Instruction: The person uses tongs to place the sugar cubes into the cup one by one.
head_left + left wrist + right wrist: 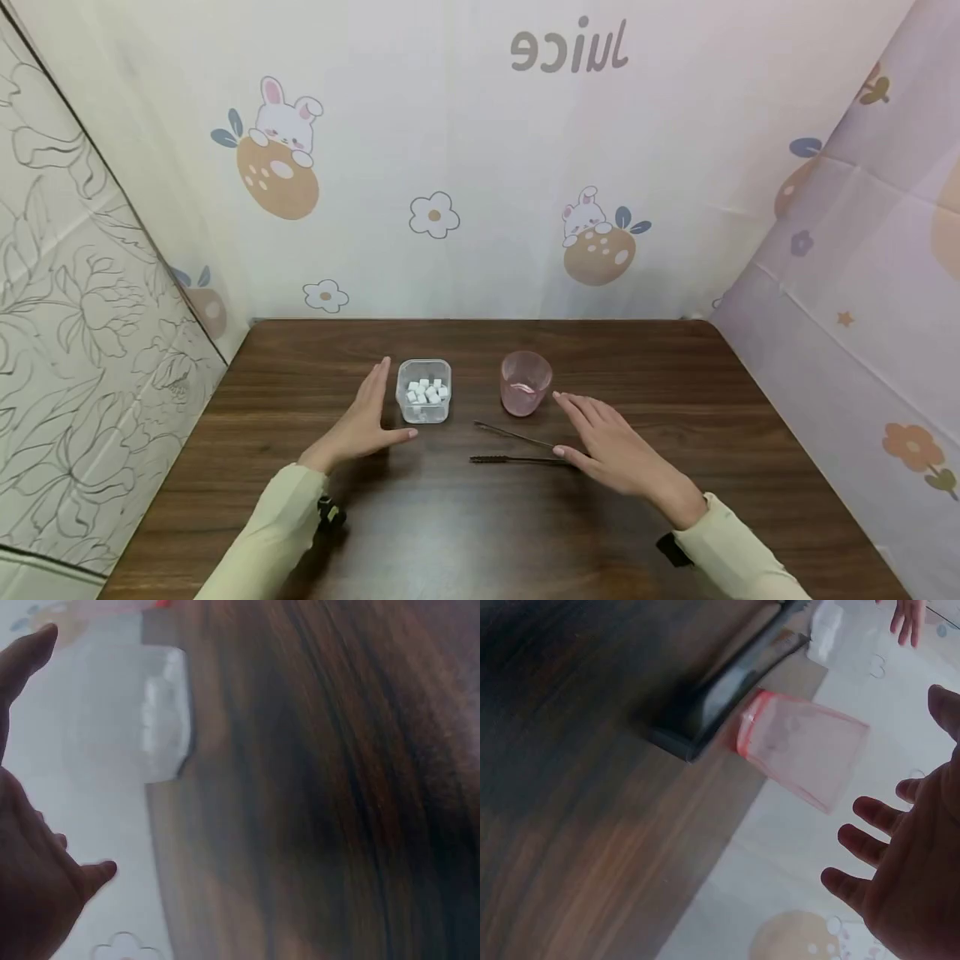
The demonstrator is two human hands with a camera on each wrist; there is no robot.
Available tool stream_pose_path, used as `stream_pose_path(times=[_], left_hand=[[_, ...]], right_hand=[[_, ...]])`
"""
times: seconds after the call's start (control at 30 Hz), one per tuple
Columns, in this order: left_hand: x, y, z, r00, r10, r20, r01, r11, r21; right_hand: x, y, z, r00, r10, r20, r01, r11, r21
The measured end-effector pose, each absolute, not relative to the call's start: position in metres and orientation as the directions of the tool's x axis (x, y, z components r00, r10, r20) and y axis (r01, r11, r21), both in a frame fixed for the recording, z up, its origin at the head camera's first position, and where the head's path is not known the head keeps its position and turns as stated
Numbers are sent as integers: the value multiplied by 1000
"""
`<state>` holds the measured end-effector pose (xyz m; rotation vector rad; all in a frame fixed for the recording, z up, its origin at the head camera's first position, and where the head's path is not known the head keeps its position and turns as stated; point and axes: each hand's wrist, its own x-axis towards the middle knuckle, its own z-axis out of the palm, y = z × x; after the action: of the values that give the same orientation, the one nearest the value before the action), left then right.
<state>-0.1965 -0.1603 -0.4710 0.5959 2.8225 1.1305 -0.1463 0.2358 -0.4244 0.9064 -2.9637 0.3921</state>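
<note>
On the dark wooden table stands a clear plastic container (pixel 424 414) holding several small white cubes (pixel 427 392). My left hand (pixel 365 425) is just left of it, thumb and fingers spread apart, holding nothing. A pink translucent cup (pixel 526 383) stands upright to the container's right. In front of the cup lie dark metal tongs (pixel 517 459), their two arms spread toward the left. My right hand (pixel 618 446) hovers over the tongs' right end with fingers extended and partly hides it. The right wrist view shows the tongs' bent end (pixel 679 742) apart from the hand.
A patterned curtain (pixel 465 275) with rabbits and flowers hangs behind the table's (pixel 637 350) back edge. Another patterned sheet (pixel 847 333) hangs on the right, and a panel with line-drawn flowers (pixel 90 317) is on the left.
</note>
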Motion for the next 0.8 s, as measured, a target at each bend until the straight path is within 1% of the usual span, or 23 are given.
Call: stream_pose_path(times=[0.17,0.37,0.53,0.8], left_hand=[[-214,-155,-484,-936,342,87,288,598,748],[-226,-149,-494,-937,326,128,285,498,819],[-233,-145,-503,-940,303,155,281,434,856],[-238,-140,-513,-940,294,175,261,289,921]], right_hand=[[-150,230,-438,-816,-574,65,-571,787,-234],[-156,225,-455,-793,-607,51,-605,776,-178],[-162,223,-466,-798,-603,11,-594,784,-179],[-166,218,-474,-796,-604,-49,-587,788,-186]])
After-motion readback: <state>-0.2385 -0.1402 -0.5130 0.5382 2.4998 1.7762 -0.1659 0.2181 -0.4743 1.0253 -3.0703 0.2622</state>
